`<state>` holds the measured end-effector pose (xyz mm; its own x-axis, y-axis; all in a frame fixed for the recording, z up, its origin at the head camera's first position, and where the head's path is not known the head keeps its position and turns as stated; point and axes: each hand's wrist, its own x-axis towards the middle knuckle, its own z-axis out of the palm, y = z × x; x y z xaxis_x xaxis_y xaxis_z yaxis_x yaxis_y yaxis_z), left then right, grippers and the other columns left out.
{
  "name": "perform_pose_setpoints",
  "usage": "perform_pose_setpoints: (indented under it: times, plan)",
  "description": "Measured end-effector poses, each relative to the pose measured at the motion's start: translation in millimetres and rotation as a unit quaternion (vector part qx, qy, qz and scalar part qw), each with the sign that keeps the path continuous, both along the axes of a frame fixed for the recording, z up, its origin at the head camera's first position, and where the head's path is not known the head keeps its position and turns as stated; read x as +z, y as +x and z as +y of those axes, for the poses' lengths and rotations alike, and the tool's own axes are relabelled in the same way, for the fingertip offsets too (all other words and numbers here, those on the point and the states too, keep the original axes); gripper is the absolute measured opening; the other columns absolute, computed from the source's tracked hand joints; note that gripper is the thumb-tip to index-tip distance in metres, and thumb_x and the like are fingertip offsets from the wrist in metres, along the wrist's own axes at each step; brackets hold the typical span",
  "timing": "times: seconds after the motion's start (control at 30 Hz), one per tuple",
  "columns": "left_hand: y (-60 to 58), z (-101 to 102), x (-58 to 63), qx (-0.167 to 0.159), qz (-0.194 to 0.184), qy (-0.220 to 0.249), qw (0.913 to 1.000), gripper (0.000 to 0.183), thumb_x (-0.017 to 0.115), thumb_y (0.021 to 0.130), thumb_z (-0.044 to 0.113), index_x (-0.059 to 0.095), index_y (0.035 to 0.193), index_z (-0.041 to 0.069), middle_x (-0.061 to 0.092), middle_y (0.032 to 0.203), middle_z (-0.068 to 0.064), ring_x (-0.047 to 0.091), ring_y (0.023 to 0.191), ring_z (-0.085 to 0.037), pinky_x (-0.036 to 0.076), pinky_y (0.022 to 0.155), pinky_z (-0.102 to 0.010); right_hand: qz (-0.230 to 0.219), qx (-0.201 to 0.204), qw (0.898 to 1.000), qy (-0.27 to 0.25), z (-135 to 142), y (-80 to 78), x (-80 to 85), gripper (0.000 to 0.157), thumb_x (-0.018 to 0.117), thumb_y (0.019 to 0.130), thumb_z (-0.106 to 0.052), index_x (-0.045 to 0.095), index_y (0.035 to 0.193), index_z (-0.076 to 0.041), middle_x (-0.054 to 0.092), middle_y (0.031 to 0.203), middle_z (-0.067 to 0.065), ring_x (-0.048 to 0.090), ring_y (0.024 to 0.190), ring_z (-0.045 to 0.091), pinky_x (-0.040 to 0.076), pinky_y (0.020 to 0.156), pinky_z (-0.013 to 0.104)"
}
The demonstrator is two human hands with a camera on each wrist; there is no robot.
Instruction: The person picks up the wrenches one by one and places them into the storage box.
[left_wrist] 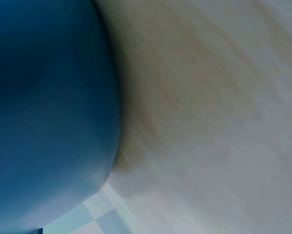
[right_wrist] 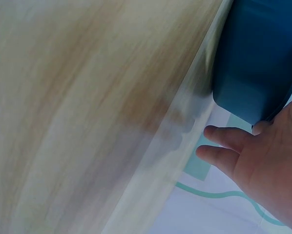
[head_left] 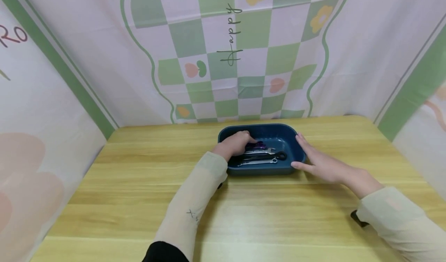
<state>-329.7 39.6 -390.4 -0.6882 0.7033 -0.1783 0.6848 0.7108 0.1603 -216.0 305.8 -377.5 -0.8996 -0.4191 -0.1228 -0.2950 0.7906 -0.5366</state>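
A dark blue basin (head_left: pixel 268 170) stands on the table. Over its left end reaches my left hand (head_left: pixel 235 142), fingers bent down at a purple wrench (head_left: pixel 260 146) by the far side; thumb and grip are partly hidden. Nearer me in the basin lie a silver open-end wrench (head_left: pixel 270 151), a black ring-headed wrench (head_left: pixel 280 156) and a slim silver wrench (head_left: pixel 258 161). My right hand (head_left: pixel 322 163) rests against the basin's right end, fingers straight and thumb spread. In the right wrist view, two fingers of that hand (right_wrist: pixel 273 161) extend free below the basin wall (right_wrist: pixel 253 63).
The basin stands near the back edge of the wooden table (head_left: pixel 146 192). Behind it hangs a green-and-white checked cloth (head_left: pixel 223 88). Only the basin's outer wall (left_wrist: pixel 48 117) and the tabletop (left_wrist: pixel 209 112) fill most of the left wrist view.
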Motion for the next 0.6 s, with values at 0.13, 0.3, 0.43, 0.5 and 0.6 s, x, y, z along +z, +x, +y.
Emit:
perform_pose_setpoints:
  times: [0.13,0.3,0.43,0.5,0.6]
  plan:
    - [0.1,-0.3,-0.2,-0.005,0.004,0.002,1.0000,0.051,0.055,0.088,-0.005,0.052,0.132,0.019,0.053,0.121,-0.006,0.047,0.115,-0.018,0.040,0.094,-0.026,0.000,-0.002,1.000,0.001,-0.4,0.7,-0.3,0.087,0.048,0.094,-0.046,-0.014,0.147,-0.017,-0.020,0.151,0.003,0.004,0.136,0.042,0.013,0.102,0.061]
    - [1.1,-0.9,-1.4,-0.003,0.006,-0.001,1.0000,0.049,0.055,0.089,-0.004,0.053,0.132,0.020,0.052,0.123,-0.006,0.047,0.116,-0.018,0.040,0.095,-0.026,-0.001,-0.002,1.000,0.005,-0.7,0.9,-2.6,0.087,0.047,0.094,-0.047,-0.015,0.147,-0.018,-0.021,0.151,0.002,0.004,0.135,0.043,0.013,0.102,0.062]
    - [0.8,-1.5,-1.6,-0.001,0.012,0.001,0.9999,0.048,0.056,0.089,-0.004,0.054,0.131,0.020,0.052,0.123,-0.004,0.047,0.117,-0.017,0.039,0.095,-0.027,0.000,-0.003,1.000,0.002,-0.7,-0.5,-3.9,0.087,0.047,0.094,-0.046,-0.016,0.147,-0.019,-0.021,0.150,0.001,0.004,0.135,0.043,0.013,0.101,0.062]
    - [0.3,-1.4,-1.4,0.000,0.013,0.004,0.9999,0.048,0.055,0.089,-0.004,0.055,0.130,0.020,0.052,0.124,-0.003,0.046,0.118,-0.017,0.039,0.096,-0.026,0.000,-0.005,1.000,0.006,-0.5,-1.0,-3.8,0.087,0.047,0.094,-0.047,-0.016,0.147,-0.020,-0.022,0.150,0.000,0.005,0.135,0.044,0.014,0.101,0.062]
    - [-0.8,-1.1,-0.8,0.001,0.014,0.008,0.9999,0.047,0.055,0.089,-0.005,0.057,0.129,0.020,0.053,0.125,-0.002,0.045,0.119,-0.015,0.038,0.097,-0.025,-0.001,-0.009,1.000,0.010,0.0,-1.3,-3.1,0.087,0.048,0.094,-0.046,-0.017,0.147,-0.021,-0.022,0.150,0.000,0.006,0.135,0.043,0.014,0.102,0.062]
